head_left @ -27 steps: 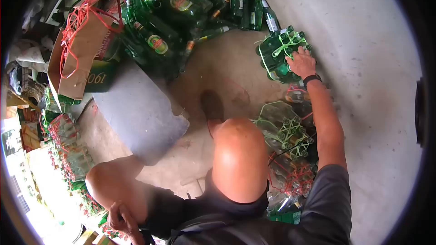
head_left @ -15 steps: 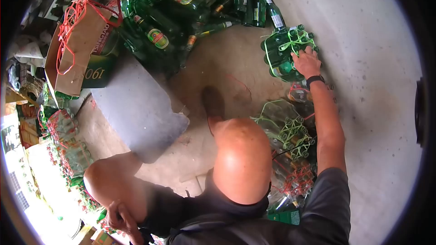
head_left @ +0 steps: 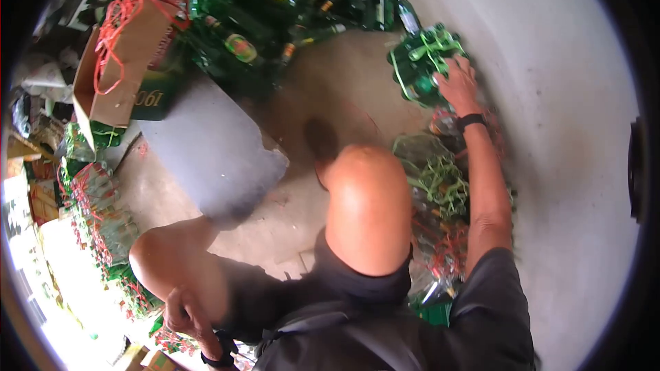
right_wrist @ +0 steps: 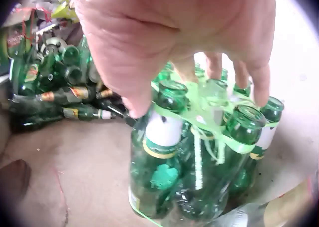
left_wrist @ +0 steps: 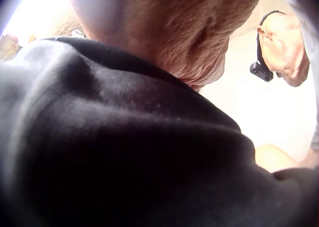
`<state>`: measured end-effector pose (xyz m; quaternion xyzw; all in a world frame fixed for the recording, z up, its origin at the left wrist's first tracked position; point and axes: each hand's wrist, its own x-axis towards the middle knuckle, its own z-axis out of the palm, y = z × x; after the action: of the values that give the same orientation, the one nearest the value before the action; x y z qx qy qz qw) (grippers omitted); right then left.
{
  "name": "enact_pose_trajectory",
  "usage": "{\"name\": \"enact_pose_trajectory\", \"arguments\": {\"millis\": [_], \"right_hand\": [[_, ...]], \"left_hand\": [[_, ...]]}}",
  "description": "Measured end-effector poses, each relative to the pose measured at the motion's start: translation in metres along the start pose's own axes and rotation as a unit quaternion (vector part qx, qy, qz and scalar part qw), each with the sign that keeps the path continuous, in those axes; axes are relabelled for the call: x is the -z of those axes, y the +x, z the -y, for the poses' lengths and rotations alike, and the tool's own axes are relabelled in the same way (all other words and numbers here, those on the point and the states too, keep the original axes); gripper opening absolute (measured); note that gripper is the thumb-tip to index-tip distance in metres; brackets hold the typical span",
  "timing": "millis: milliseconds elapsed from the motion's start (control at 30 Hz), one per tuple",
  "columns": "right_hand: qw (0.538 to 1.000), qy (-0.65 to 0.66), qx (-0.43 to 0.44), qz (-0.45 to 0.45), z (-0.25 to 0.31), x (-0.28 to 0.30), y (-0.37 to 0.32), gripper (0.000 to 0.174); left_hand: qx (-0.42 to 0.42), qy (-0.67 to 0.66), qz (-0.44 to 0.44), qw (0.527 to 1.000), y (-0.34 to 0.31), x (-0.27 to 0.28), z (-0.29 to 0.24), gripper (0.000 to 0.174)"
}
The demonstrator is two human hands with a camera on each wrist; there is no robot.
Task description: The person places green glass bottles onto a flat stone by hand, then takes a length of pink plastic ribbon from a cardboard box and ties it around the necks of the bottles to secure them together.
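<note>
A bundle of green glass bottles point(head_left: 410, 72) stands upright on the floor, bound round the necks with light green plastic strap point(right_wrist: 204, 107). My right hand point(head_left: 460, 86) is over its near right side, fingers extended and spread. In the right wrist view the fingers point(right_wrist: 214, 65) point down among the bottle necks, and the thumb point(right_wrist: 134, 100) lies beside a left-hand neck. My left hand point(head_left: 184, 312) rests on the left thigh, fingers loosely bent. Dark cloth point(left_wrist: 119, 152) and wrinkled skin point(left_wrist: 164, 32) fill most of the left wrist view.
Loose green bottles point(head_left: 247, 27) lie piled at the back. Bundles of clear bottles point(head_left: 440, 185) with green and red strap line my right side. A carton point(head_left: 130, 62) draped with red strap point(head_left: 113, 34) stands left, by a grey sheet point(head_left: 213, 144).
The head view has tilted and shifted slightly. My right hand stays at the green bundle, its fingers now more extended and spread. The left hand still rests on the thigh.
</note>
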<state>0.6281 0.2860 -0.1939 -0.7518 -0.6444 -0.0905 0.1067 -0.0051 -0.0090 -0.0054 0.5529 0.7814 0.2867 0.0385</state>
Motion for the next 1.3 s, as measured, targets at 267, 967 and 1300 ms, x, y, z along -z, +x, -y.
{"name": "enact_pose_trajectory", "arguments": {"millis": [267,967,1300], "right_hand": [[0.921,0.373,0.111,-0.012,0.152,0.128,-0.122,0.023],[0.903,0.329,0.27,-0.055,0.261,0.239,-0.2,0.034],[0.916,0.301,0.263,-0.039,0.265,0.238,-0.211,0.041]], "left_hand": [[0.0,-0.019,0.043,0.999,0.005,0.007,-0.002,0.018],[-0.448,-0.5,0.218,0.708,0.014,0.015,-0.202,0.013],[-0.432,-0.579,0.247,0.645,-0.015,0.033,-0.208,0.009]]}}
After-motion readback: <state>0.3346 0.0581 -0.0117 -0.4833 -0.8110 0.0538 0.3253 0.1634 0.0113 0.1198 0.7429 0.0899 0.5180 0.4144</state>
